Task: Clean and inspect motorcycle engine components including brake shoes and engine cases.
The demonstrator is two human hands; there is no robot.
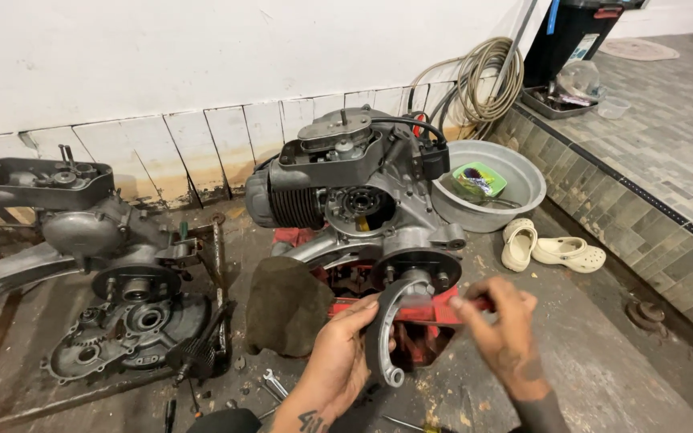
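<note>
Two scooter engines (pixel 346 192) on the floor (pixel 603 369), two cream clogs (pixel 551 248), one grey basin (pixel 487 184); one curved grey brake shoe (pixel 385 333), clamped in the left hand (pixel 346 341), its top meeting the pinched right hand (pixel 503 325), before the nearer engine's hub (pixel 419 273).

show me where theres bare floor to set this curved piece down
Bare concrete floor lies right of the right hand, between the pale clogs and the round drain fitting. Left of the left hand it is crowded: dark rag, wrenches, opened engine case.
</note>
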